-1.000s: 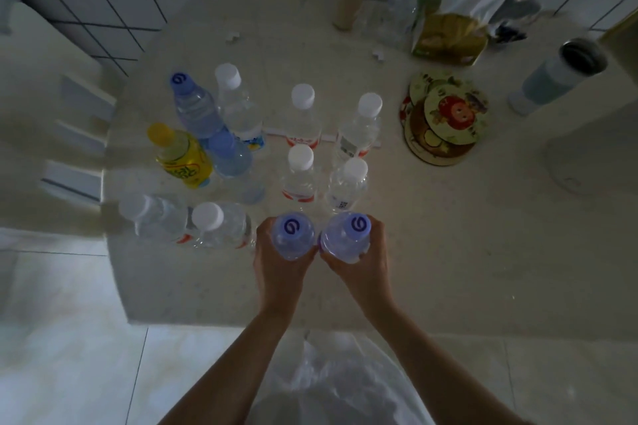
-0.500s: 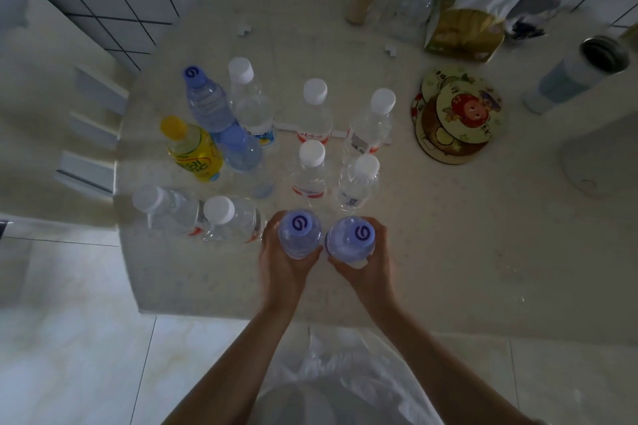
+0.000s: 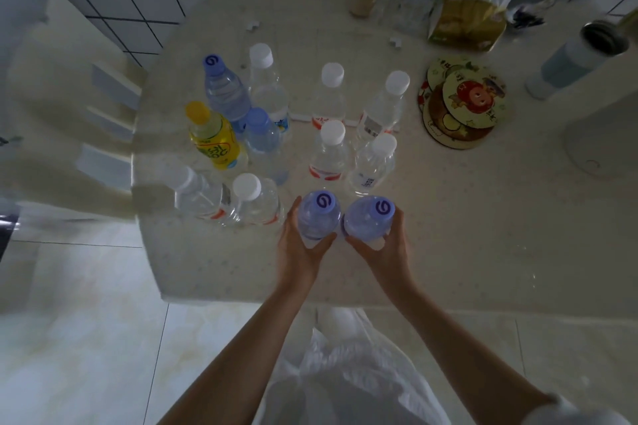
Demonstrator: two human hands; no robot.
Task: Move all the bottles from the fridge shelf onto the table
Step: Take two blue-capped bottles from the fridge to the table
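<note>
Two more going down on the pale speckled stone table (image 3: 448, 224), at its near edge in the lower middle of the frame. Left hand (image 3: 299, 252) wraps one clear plastic bottle with a lilac cap (image 3: 319, 216); right hand (image 3: 385, 245) wraps its twin lilac-capped bottle (image 3: 371, 219), the pair touching side by side. Looks like the set-down step; next, both grips must let go cleanly without tipping the upright white-capped clear bottles (image 3: 328, 153) just behind.

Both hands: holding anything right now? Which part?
Yes. The left hand grips one blue-capped bottle and the right hand grips another, each round the body below the cap, at the table's near edge.
</note>
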